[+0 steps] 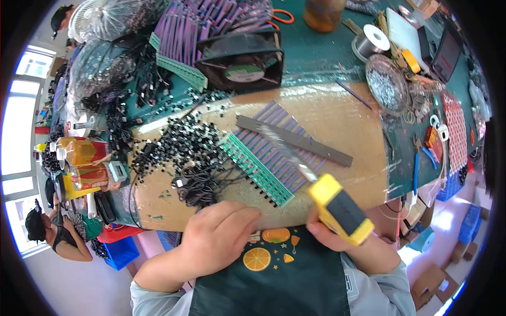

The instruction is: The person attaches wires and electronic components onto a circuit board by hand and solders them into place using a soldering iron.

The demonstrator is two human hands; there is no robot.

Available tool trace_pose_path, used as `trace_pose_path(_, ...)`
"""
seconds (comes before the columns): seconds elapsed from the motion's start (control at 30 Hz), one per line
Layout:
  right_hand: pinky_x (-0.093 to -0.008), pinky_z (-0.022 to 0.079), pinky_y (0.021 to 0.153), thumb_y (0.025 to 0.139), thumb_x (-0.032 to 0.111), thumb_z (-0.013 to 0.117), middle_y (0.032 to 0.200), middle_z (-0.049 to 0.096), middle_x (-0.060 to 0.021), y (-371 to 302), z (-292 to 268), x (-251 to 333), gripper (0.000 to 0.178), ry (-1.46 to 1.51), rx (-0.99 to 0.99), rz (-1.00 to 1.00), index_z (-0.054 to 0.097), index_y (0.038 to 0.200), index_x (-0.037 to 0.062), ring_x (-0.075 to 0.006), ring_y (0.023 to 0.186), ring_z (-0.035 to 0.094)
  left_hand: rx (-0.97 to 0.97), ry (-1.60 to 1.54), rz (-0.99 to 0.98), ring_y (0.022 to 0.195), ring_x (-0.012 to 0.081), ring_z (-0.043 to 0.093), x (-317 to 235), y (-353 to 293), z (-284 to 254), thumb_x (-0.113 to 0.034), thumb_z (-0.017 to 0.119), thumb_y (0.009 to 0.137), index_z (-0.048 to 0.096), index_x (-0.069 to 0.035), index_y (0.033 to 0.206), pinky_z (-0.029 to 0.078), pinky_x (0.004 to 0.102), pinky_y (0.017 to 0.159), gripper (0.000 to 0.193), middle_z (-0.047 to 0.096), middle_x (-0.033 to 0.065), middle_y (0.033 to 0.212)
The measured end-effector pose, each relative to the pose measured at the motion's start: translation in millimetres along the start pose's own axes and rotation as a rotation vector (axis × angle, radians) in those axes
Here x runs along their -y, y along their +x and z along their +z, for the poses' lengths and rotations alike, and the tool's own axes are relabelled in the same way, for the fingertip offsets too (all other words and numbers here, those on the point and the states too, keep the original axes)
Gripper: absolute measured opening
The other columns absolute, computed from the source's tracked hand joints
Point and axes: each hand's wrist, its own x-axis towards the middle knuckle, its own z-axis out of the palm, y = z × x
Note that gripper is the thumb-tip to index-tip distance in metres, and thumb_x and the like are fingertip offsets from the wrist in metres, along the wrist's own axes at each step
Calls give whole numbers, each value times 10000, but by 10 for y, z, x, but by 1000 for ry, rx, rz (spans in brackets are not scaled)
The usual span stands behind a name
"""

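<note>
Far left of the bench there are two amber-filled bottles (pixel 84 152) lying near the edge, then a big heap of small black parts with wires (pixel 179 150), way too many to count. The person's left hand (pixel 219 237) sits knuckles-up on the near edge of the brown cardboard sheet (pixel 337 121), fingers curled under, just below a tangle of black wire; can't tell whether it's pinching anything. Next over is one strip of purple sticks set in a green comb-like holder (pixel 263 160), lying slantwise on the cardboard, with one grey metal bar (pixel 295 140) across its upper end. The right hand (pixel 342 239) is wrapped tight around one yellow-and-black utility knife (pixel 340 209), blade (pixel 287 150) out and resting over the purple strip. Behind it all stands one black box fan (pixel 242 60), and further right one solder spool (pixel 371 41) plus one round dish of small metal bits (pixel 387 84).
</note>
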Motion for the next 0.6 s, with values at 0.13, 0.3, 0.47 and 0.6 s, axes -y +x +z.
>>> trace_pose_path(0.13,-332,491,655,793,50,743,834,615,-82,209,175,94,155,357,-62,51,635,904,51,-228,721,619,-41,-150,-32,743,266,674,23,-27,267,40,742,752,690,-27,923,545,351,646,191,684,109,836)
trace_pose_path(0.3,-309,511,676,833,16,715,870,638,-68,334,259,226,237,327,-94,25,605,1042,23,-184,769,645,-17,-184,7,725,261,671,53,-17,334,38,742,746,686,-23,922,545,347,634,194,686,106,835)
trace_pose_path(0.47,-297,518,675,872,3,664,873,646,-52,258,277,190,223,340,-83,24,584,1079,-7,-151,783,653,-14,-131,96,703,257,667,53,-66,355,-15,738,772,666,-28,965,545,339,583,206,666,83,852)
trace_pose_path(0.6,-305,529,724,828,82,755,965,659,-77,216,247,138,403,344,-5,76,573,1183,23,-185,839,670,86,-85,32,727,275,655,-25,-64,252,42,728,732,684,-28,940,538,363,623,224,644,100,868)
